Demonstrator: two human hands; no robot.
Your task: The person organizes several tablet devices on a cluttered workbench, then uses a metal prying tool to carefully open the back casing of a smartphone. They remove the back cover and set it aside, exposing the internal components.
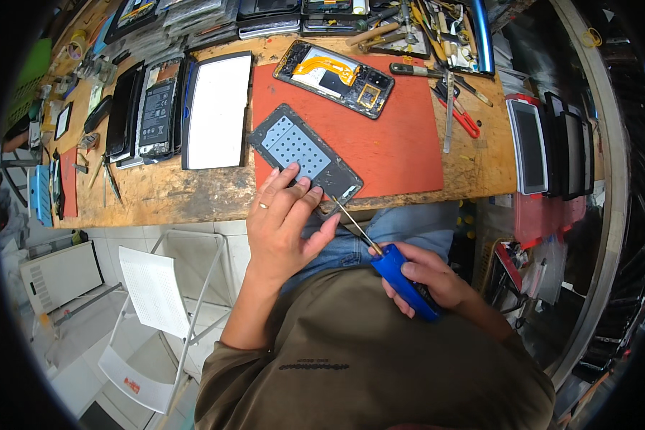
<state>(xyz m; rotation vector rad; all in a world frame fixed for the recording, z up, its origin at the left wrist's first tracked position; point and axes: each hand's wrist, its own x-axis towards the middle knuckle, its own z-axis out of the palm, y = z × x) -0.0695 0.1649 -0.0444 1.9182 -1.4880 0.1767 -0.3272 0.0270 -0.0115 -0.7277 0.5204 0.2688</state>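
Note:
A dark phone frame point(333, 174) lies at a slant on the red mat, its lower corner at the table's near edge. A grey-blue panel with dark dots point(294, 147) covers its middle. My left hand point(283, 222) rests its outstretched fingertips on the frame's near side, thumb spread apart. My right hand point(431, 278) is wrapped round a blue-handled tool point(405, 281) with a thin metal shaft. The shaft's tip reaches the frame's near right end; whether it touches cannot be made out. Beyond lies an opened phone point(333, 77) with an orange flex cable.
The red mat point(401, 154) covers part of a worn wooden table point(158, 193). Left of it are a white tray-like panel point(217, 111) and a phone with its battery exposed point(158, 107). Red-handled pliers point(466, 118) and a metal ruler point(448, 115) lie right. A white folding chair point(154, 287) stands left.

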